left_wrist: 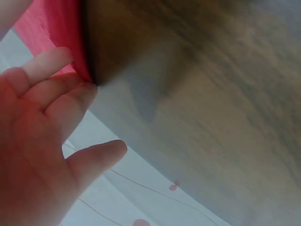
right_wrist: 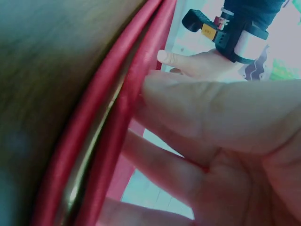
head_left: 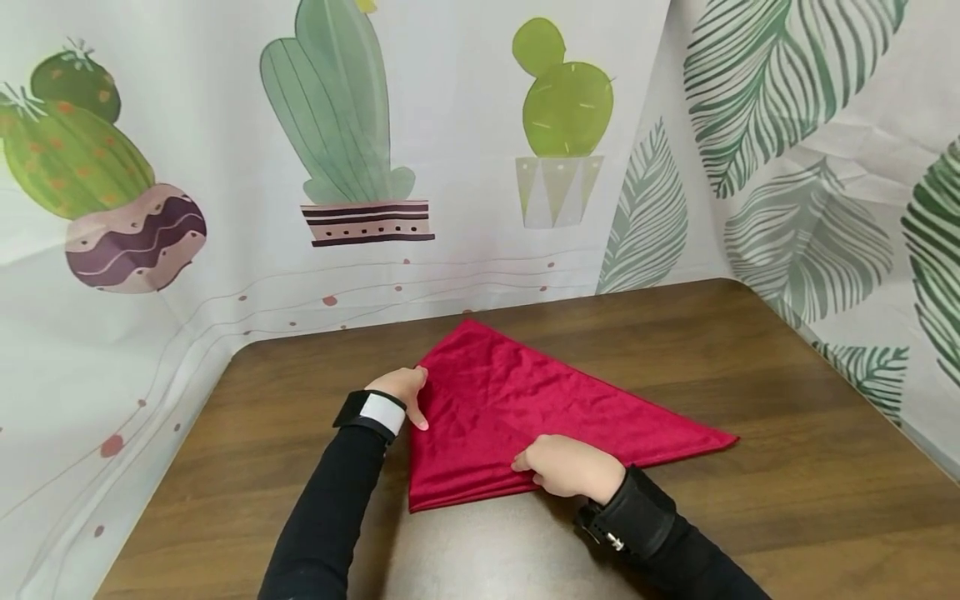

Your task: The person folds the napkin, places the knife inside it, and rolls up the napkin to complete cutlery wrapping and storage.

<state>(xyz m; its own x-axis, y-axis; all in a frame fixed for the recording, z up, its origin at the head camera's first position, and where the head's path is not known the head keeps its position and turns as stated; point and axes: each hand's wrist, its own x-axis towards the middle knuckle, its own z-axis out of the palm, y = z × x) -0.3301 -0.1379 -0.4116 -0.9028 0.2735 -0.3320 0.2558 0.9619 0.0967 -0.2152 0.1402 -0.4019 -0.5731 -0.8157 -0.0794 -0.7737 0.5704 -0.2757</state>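
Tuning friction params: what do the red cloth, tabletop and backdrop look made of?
Red cloth: thin fabric, perhaps satin or short-pile velvet; soft sheen, fine wrinkles.
Tabletop: wood or wood-look laminate, semi-gloss; brown grain, pale glare.
Backdrop: probably printed fabric, mostly matte; soft folds, creases. Plastic sheeting not ruled out.

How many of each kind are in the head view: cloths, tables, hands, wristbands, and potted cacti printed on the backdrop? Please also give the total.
Folded red cloth: 1
Brown table: 1
Hands: 2
Black wristbands: 2
Printed potted cacti: 3
Total: 9
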